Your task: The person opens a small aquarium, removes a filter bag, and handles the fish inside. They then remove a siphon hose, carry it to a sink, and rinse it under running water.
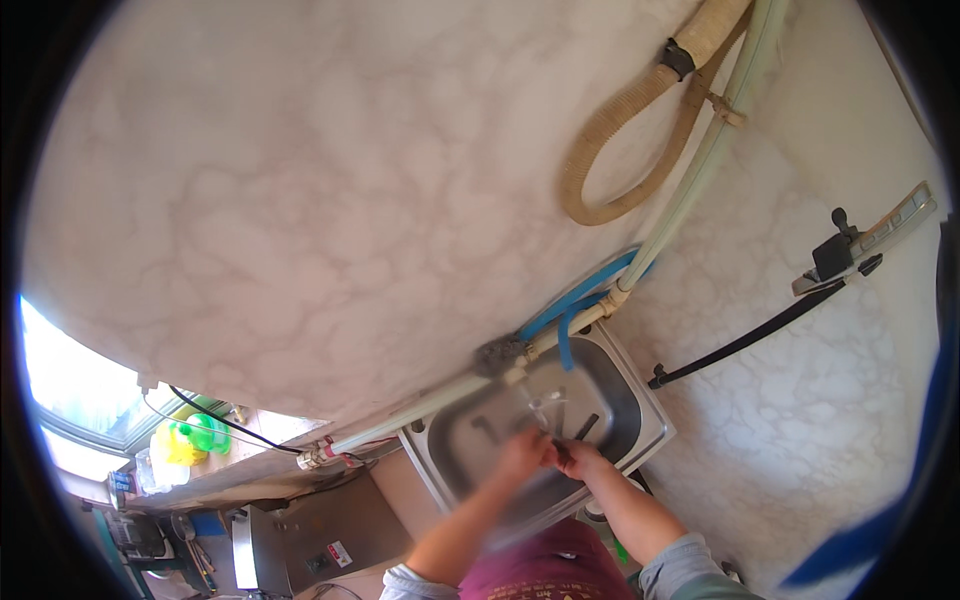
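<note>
My left hand (529, 454) and my right hand (581, 459) are close together over the front part of a stainless steel sink (487, 457). Motion blurs the left one. Both seem to be on a small dark item between them, too hidden to name. Just beyond the fingers is a blurred, clear, shiny shape (547, 405), perhaps water or a tap part. A dark handle-like piece (587, 427) lies in the basin near my right hand. The end of a blue hose (565, 349) hangs into the basin at the back.
Pale pipes (675, 210) run along the wall behind the sink. A beige corrugated hose (585, 172) loops above. A black tube with a metal bracket (832, 259) is at the right. Left are a windowsill with a green bottle (206, 433) and a metal-topped surface (345, 525).
</note>
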The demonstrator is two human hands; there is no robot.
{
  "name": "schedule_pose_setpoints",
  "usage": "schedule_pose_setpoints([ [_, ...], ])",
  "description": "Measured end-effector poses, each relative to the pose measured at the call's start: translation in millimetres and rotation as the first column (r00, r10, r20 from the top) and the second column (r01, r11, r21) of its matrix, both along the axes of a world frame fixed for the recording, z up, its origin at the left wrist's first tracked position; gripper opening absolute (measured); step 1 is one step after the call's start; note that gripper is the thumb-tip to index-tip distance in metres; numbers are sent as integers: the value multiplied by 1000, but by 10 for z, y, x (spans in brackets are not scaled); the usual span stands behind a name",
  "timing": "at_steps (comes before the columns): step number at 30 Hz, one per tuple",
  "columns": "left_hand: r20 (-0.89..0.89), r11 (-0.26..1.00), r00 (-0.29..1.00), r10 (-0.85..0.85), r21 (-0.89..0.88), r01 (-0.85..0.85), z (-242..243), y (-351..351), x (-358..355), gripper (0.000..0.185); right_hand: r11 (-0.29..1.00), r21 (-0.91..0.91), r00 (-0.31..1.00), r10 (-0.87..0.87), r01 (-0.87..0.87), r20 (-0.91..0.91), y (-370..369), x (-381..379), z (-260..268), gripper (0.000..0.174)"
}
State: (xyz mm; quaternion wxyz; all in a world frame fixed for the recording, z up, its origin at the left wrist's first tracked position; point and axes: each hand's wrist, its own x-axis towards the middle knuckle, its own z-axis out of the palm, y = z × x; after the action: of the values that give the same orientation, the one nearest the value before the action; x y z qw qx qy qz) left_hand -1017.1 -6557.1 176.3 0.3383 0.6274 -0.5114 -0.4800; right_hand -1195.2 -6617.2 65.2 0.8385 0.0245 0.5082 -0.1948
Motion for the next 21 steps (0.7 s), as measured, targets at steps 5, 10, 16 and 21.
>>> schedule_pose_setpoints([
  [5, -57, 931, 960, 273, 268, -249, 159, 194, -69, 18, 937, -327, 893, -42, -120, -449, -102, -28, 332, 15],
  [10, -287, 957, 926, 246, -82, -280, -1756, 777, 14, 35, 688, -631, 882, 27, -358, -471, 42, 147, 749, 22],
  [16, -211, 938, 917, 339, -2, -347, -1846, 756, -328, 29, 365, -698, 746, -16, -616, -666, 207, 108, 856, 24],
  [21, -492, 670, 456, 742, 573, -471, -1204, 464, -476, 29, 100, -615, 607, -97, -782, -788, 180, 258, 960, 20],
])
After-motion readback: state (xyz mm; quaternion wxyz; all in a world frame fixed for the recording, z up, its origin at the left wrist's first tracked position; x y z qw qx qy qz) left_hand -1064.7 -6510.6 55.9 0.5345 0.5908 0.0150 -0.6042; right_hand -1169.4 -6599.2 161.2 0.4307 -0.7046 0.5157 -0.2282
